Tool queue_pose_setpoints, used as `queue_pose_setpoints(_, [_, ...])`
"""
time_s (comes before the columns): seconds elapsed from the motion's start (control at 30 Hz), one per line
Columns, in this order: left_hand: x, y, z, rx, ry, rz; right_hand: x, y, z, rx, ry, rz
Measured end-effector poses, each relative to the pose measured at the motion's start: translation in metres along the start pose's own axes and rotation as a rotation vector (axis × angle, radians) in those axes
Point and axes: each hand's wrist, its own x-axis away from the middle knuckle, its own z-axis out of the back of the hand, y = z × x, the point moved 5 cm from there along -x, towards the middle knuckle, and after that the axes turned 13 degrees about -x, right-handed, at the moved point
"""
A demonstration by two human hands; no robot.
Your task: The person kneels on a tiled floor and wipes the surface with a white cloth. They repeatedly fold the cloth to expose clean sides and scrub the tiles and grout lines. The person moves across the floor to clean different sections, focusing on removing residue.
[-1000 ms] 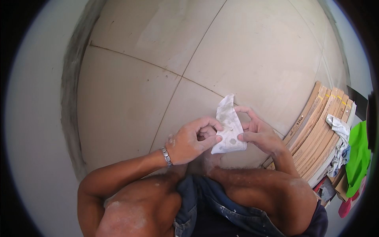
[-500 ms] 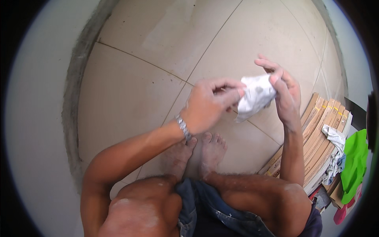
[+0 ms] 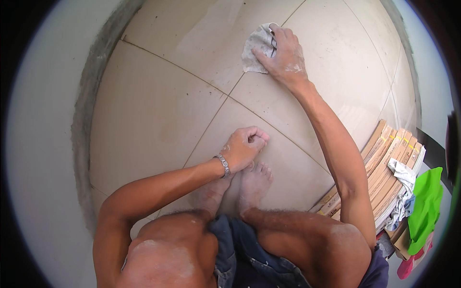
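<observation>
A whitish, smudged rag (image 3: pixel 254 50) lies against the tiled floor (image 3: pixel 158 110) ahead of me, spanning a grout line. My right hand (image 3: pixel 286 56) grips it from above, thumb on the near side and fingers bent over its far edge. Dusty white marks show on the back of that hand. Close to my bare feet (image 3: pixel 255 185), my left hand (image 3: pixel 245 148) hovers with its fingers curled in and the thumb against them. I see nothing sticking out of that curl, but its inside is hidden. A metal watch band (image 3: pixel 223 164) circles the left wrist.
Flat cardboard boxes (image 3: pixel 384 168) are stacked at the right, with a white cloth (image 3: pixel 403 173) draped over them. Beside them lie a bright green sheet (image 3: pixel 425 206) and a pink item (image 3: pixel 408 265). A grey unfinished strip (image 3: pixel 86 110) runs along the left wall (image 3: pixel 43 134).
My right hand has carried the rag forward and left, down onto the floor. The left hand has let go of the rag, drawn back toward my feet and curled its fingers.
</observation>
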Motion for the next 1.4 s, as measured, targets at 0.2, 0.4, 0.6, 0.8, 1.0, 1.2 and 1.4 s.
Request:
queue_pose_setpoints(0.2, [-0.007,0.006,0.015,0.057,-0.009,0.001,-0.039,-0.004,0.037,-0.109,0.100,0.106])
queue_pose_setpoints(0.4, [-0.034,0.046,0.068,0.244,0.228,-0.077,-0.082,-0.049,0.037,-0.012,0.075,0.641])
queue_pose_setpoints(0.6, [-0.063,0.079,0.180,0.011,0.588,-0.317,-0.069,-0.010,-0.003,-0.175,-0.361,0.291])
queue_pose_setpoints(0.8, [-0.118,0.162,0.193,-1.049,0.531,-0.794,-0.058,0.031,0.019,-0.052,-0.106,0.065])
queue_pose_setpoints(1.0, [-0.151,0.144,0.179,-1.431,0.480,-0.800,-0.052,0.040,0.011,0.109,-0.188,0.033])
queue_pose_setpoints(1.2, [-0.143,0.110,0.159,-1.664,0.800,-0.810,-0.059,0.001,0.015,0.272,-0.284,0.102])
queue_pose_setpoints(1.4, [-0.126,0.093,0.149,-1.580,0.713,-0.799,-0.016,-0.014,0.013,0.201,-0.212,0.234])
